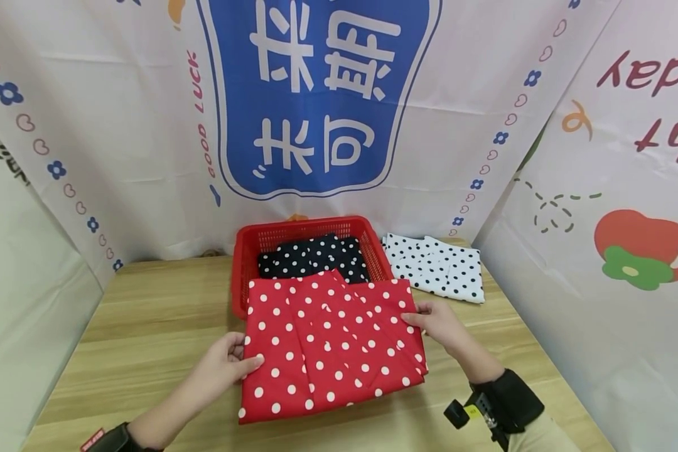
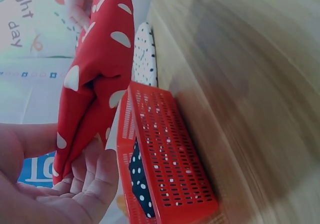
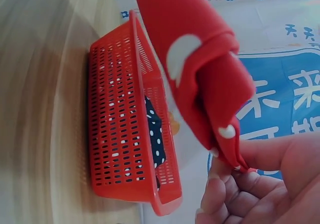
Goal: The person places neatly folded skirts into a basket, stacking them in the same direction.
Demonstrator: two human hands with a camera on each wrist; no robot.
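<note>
A folded red cloth with white polka dots [image 1: 328,345] is held up above the table, in front of the red basket. My left hand [image 1: 231,359] pinches its left edge, thumb on the near face and fingers behind. At the right edge my right hand [image 1: 437,323] pinches it the same way. Both wrist views show the cloth's layered folds [image 2: 97,69] between thumb and fingers. Inside the red plastic basket [image 1: 240,257] lies a folded black cloth with white dots [image 1: 316,254]. The red cloth hides the basket's near side in the head view.
A folded white cloth with black dots [image 1: 437,267] lies on the wooden table [image 1: 158,314], right of the basket. Printed white curtains [image 1: 147,125] hang behind the table and along both sides.
</note>
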